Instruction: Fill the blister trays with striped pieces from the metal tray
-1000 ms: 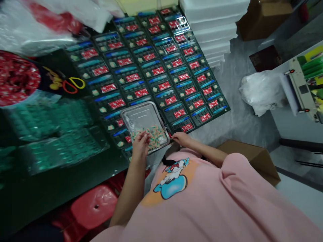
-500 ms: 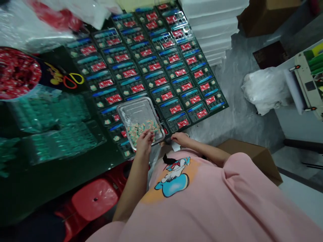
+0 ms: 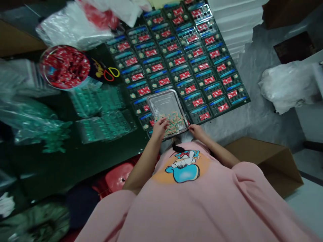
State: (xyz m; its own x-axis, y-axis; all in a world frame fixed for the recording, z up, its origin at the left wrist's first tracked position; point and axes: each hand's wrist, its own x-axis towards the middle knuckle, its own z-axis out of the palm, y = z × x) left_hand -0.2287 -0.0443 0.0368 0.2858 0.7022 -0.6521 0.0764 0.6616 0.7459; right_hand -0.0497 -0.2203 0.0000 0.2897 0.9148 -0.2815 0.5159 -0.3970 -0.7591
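A clear plastic tray [image 3: 164, 101] lies at the table's near edge, on top of the packs there. Small tan-and-green pieces [image 3: 175, 122] are heaped in its near half. Over the tray's near left side, my left hand [image 3: 160, 128] has its fingers curled together by the pieces; whether one is in them cannot be made out. My right hand [image 3: 198, 131] is at the tray's near right corner with fingers pinched, and what they hold is hidden. Beyond the tray, rows of dark packs [image 3: 193, 79] contain blue pens, red patterned items and small pale pieces.
To the left stand a round tub of red wrapped items [image 3: 67, 67], scissors [image 3: 111, 74] and bags of green pieces [image 3: 106, 126]. A red stool [image 3: 118, 176] sits below the table edge. An open cardboard box [image 3: 267, 164] and a white plastic bag [image 3: 282, 85] are at right.
The view has swung left, so the table's contents appear further right. Relative to the tray, my left hand has shifted left, and my right hand is slightly closer to the tray's corner.
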